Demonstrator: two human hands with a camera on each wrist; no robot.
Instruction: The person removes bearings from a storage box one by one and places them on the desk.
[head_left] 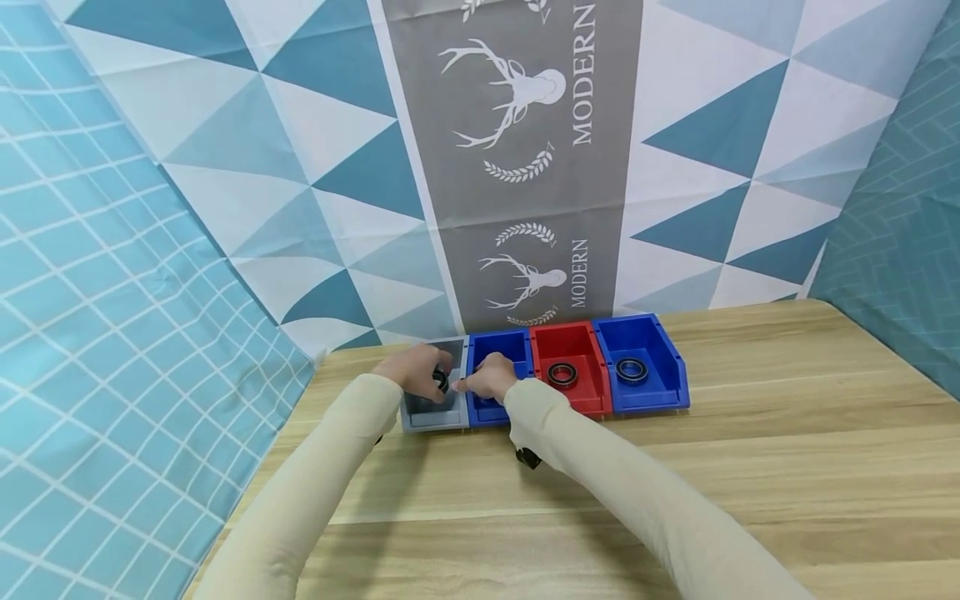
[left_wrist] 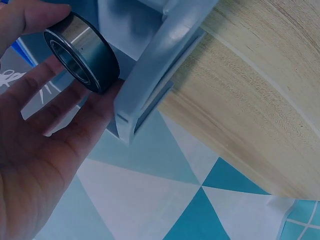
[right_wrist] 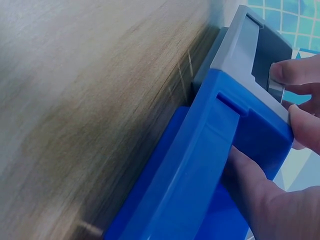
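My left hand (head_left: 420,371) holds a black-and-steel ball bearing (left_wrist: 85,52) between thumb and fingers, over the grey bin (left_wrist: 165,55) at the left end of the row. The bearing is tilted, its bore showing in the left wrist view. My right hand (head_left: 491,379) is over the blue bin (head_left: 491,417) beside it. In the right wrist view its thumb (right_wrist: 250,180) reaches inside that bin. Its index finger (right_wrist: 305,125) extends to the rim where the blue and grey bins meet. My hand hides part of the blue bin's inside.
To the right, a red bin (head_left: 588,408) and another blue bin (head_left: 667,396) continue the row, each with one bearing lying in it. The bins stand near the back of a wooden table (head_left: 750,467), before a patterned cloth backdrop (head_left: 360,167). Tiled-pattern cloth hangs at the left.
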